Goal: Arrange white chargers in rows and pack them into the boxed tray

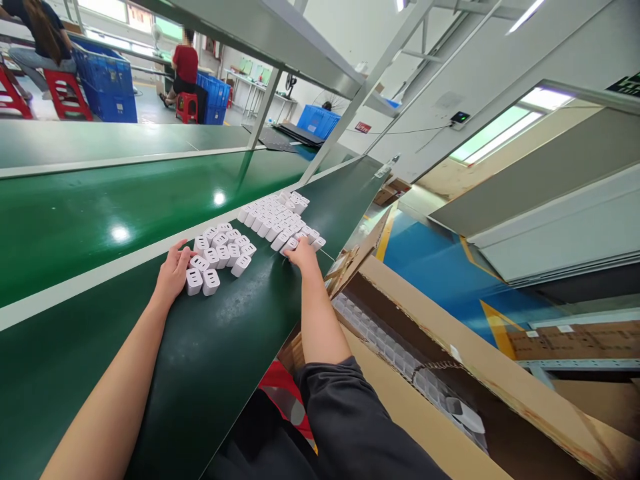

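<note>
White charger blocks with dark port slots stand in two groups on the dark green tabletop (235, 307). Beside the nearer, loose group (220, 253), my left hand (174, 270) rests with fingers extended, the fingertips touching the blocks' left side. The farther group (273, 217) is packed in tight rows. At the near right end of those rows, my right hand (303, 255) has its thumb and fingers around a white charger (290, 246). That hand partly hides the blocks there.
An open cardboard box (425, 313) with clear plastic trays (380, 333) stands right of the table. A green belt surface (150, 207) runs behind a pale rail. Metal frame posts (265, 110) rise beyond. Two people sit farther back near blue crates (105, 80).
</note>
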### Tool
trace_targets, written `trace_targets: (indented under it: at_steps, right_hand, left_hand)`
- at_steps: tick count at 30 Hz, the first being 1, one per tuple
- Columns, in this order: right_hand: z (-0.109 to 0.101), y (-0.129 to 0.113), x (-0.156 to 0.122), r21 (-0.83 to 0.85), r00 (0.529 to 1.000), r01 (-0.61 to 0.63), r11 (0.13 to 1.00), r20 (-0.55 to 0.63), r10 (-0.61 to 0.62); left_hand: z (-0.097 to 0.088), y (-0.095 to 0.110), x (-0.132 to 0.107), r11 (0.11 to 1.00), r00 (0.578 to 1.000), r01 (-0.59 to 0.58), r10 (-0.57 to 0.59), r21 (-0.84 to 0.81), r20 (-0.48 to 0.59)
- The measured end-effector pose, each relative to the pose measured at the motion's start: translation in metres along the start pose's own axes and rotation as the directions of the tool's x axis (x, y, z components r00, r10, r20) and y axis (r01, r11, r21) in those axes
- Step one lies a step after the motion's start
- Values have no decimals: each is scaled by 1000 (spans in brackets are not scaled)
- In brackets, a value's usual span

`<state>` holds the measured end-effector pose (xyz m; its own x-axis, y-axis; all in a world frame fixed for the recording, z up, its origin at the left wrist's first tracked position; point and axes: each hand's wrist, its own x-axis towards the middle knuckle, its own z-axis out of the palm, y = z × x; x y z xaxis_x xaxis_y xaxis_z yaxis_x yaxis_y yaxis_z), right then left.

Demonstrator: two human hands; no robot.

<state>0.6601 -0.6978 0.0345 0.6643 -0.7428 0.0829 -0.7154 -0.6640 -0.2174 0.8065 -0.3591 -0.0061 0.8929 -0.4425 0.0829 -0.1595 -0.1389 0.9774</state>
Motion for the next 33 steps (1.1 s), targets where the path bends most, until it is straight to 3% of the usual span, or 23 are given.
trace_targets:
  at_steps: [3,6,13,16,21,33]
  right_hand:
    - [0,-4,-4,25,988,-155,988,2,155]
    - [-5,-7,-8,69,981,-193,979,-10,194]
    - [-11,-8,-8,177,988,-138,974,-41,148]
    - [-7,-9,-9,213,983,-110,971,-121,138]
    - [5,-3,-1,271,940,-159,949,-253,229]
    - [27,9,23,430,925,-177,885,-233,298]
  left_hand:
    - [0,1,0,1000,1000,1,-1,-2,-1]
    - [-1,1,-1,1000,1000,-1,1,3,-3]
    - [-2,1,-1,1000,1000,8,-8,21,7]
    - [-1,1,-1,1000,1000,6,-7,12,6]
    - [-1,0,-1,1000,1000,6,-6,23,6]
    - [-1,-2,1,1000,1000,-10,10,6,4]
